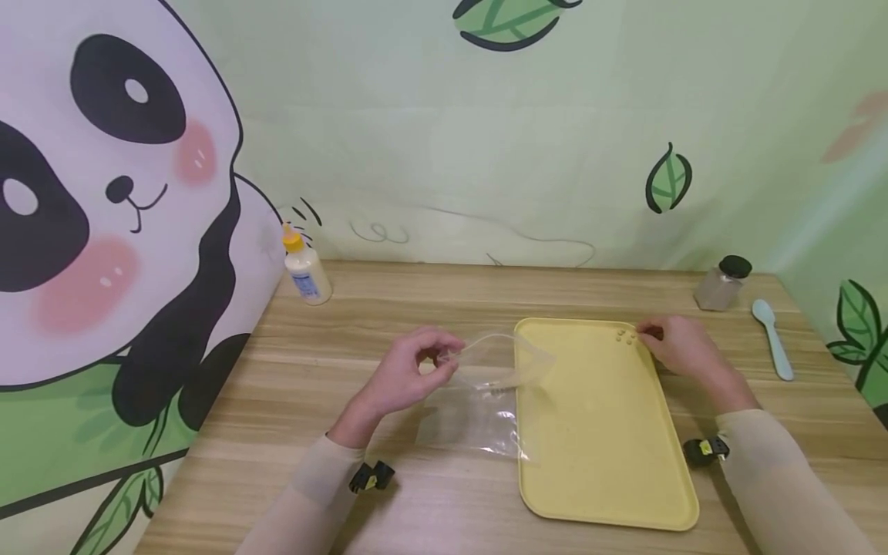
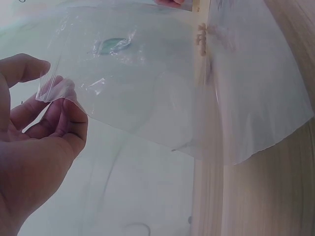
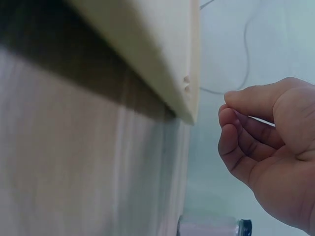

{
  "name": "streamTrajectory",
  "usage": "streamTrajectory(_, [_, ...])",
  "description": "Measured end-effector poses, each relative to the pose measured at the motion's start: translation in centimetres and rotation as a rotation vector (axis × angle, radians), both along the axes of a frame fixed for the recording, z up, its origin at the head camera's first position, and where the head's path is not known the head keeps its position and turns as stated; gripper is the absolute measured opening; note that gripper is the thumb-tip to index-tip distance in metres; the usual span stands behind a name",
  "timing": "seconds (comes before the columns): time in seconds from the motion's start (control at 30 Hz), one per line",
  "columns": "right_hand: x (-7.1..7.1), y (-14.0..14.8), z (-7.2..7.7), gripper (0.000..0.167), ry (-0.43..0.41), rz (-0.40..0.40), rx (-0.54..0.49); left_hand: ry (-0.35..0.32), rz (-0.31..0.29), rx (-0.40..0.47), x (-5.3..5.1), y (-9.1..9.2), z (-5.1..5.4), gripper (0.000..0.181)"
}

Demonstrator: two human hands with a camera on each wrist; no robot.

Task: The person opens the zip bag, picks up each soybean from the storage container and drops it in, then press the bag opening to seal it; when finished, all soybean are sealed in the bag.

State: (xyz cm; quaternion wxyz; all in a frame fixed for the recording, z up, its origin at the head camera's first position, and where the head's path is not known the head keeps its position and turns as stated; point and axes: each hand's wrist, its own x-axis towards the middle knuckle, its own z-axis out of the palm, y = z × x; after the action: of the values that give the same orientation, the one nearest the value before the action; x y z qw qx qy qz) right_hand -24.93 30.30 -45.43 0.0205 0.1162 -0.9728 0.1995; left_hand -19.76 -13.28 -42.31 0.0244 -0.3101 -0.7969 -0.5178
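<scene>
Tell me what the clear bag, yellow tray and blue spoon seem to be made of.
Clear bag: glossy plastic film, with bright glints. Yellow tray: probably smooth plastic, evenly coloured, round-cornered. Blue spoon: perhaps smooth plastic or silicone, uniformly coloured.

- Thin colourless plastic bag (image 1: 472, 428): transparent.
- Rectangular tray (image 1: 590, 432): pale yellow throughout.
- Small beige pellets (image 3: 187, 79).
- Light-brown worktop (image 1: 277, 462): streaked wood grain.
- Cream bottle (image 1: 315, 274): yellow cap (image 1: 294, 241), blue label (image 1: 306, 285).
- Pale-blue spoon (image 1: 775, 343).
- Greyish jar (image 1: 717, 293): black lid (image 1: 735, 267).
- Pale-green wall (image 1: 416, 154): black-and-white panda (image 1: 159, 193).

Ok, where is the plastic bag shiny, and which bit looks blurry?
Head view: white glare on the plastic bag; left wrist view: bright glints on it too; right wrist view: blurry tabletop, dark shadow beside the tray.
</scene>
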Motion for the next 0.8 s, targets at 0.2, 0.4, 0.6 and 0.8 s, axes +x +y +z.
streamTrajectory(0.2, [0.2,-0.8,0.7,0.019,0.052,0.010,-0.008,0.005,0.002,0.007,0.1,0.0,-0.1,0.025])
streamTrajectory(0.4, [0.9,-1.6,1.6,0.018,0.088,0.022,-0.010,-0.008,0.004,0.007,0.3,0.2,-0.3,0.025])
streamTrajectory(0.6, [1.9,-3.2,3.1,0.018,0.119,0.036,-0.038,-0.017,0.010,0.011,0.2,0.1,-0.2,0.026])
streamTrajectory(0.8, [2.7,-4.9,4.0,0.011,0.225,0.077,-0.061,-0.021,0.004,0.013,0.1,0.1,-0.1,0.026])
